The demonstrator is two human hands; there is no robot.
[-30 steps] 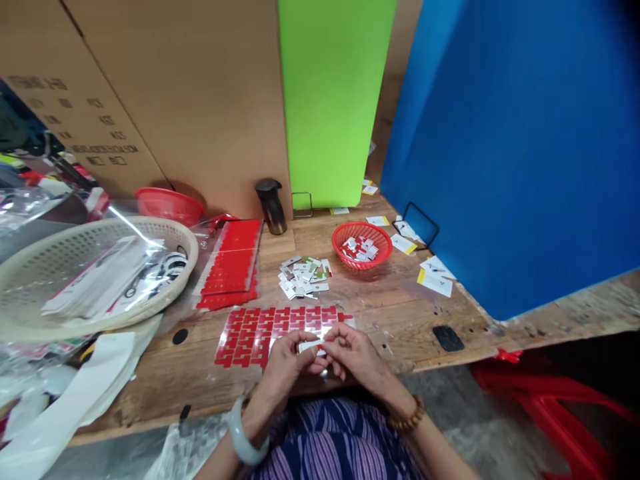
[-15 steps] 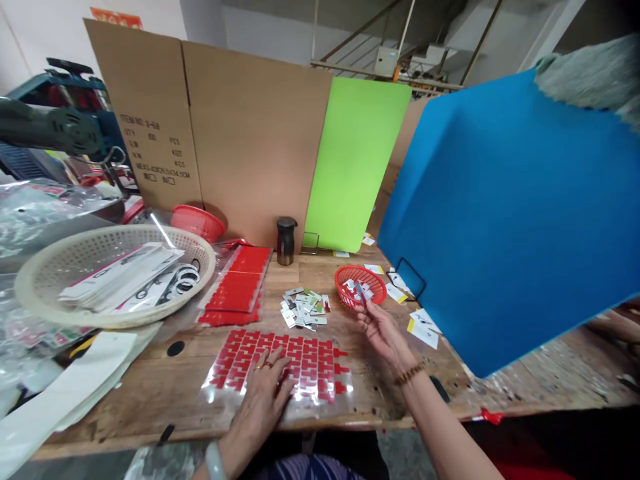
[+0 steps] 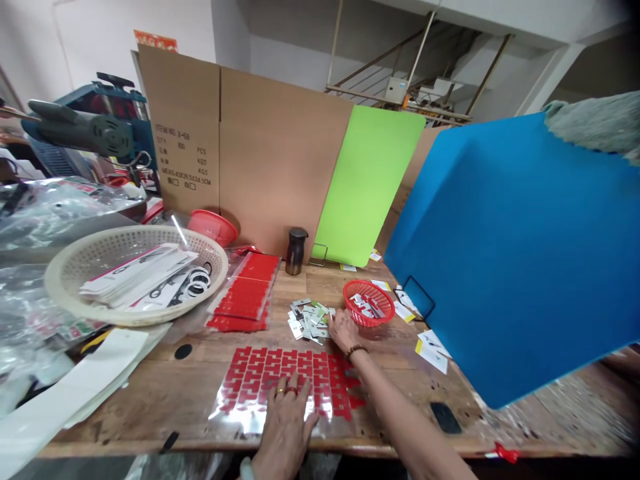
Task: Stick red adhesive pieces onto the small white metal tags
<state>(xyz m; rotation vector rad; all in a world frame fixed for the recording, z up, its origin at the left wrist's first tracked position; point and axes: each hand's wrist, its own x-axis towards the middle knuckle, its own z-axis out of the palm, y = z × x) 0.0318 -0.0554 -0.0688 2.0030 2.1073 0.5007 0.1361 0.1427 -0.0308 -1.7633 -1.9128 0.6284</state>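
Note:
My left hand (image 3: 287, 417) lies with its fingers spread on a clear sheet of red T-shaped stickers (image 3: 247, 377). My right hand (image 3: 344, 329) reaches to the right edge of a pile of small metal pieces (image 3: 306, 321); its fingertips touch the pile, and whether they pinch a piece is too small to tell. Just to the right of that hand stands a red basket (image 3: 385, 319) with more small pieces inside. More red sticker sheets (image 3: 245, 287) are stacked behind and to the left of the pile.
A cream basket (image 3: 65, 297) with cards and black rings stands at the left, beside plastic bags. Behind are a dark jug (image 3: 296, 252), a red bowl (image 3: 213, 227), a cardboard screen (image 3: 280, 153) and a green board (image 3: 367, 187). A blue board (image 3: 515, 247) rises at the right.
My right hand has moved left from the red basket to the metal pile, and the piece it held no longer shows. My left hand remains on the sheet. The head view has shifted.

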